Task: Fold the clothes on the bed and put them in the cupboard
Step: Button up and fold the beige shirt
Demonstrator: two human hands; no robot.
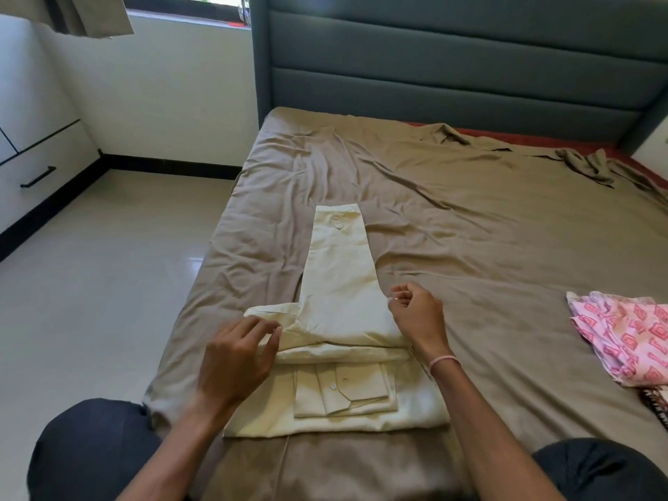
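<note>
Head view: shirt mid-fold — my left hand rested open on its edge, right hand loosely curled, empty. Next, I judged, sleeve needed folding in.

A home bedroom: a wide bed with a padded grey headboard, a white drawer cupboard, a curtained window and a tiled floor.

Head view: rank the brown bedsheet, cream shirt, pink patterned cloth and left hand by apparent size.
1. brown bedsheet
2. cream shirt
3. pink patterned cloth and left hand look alike: cloth cut off at frame edge, hand nearer the camera.
</note>
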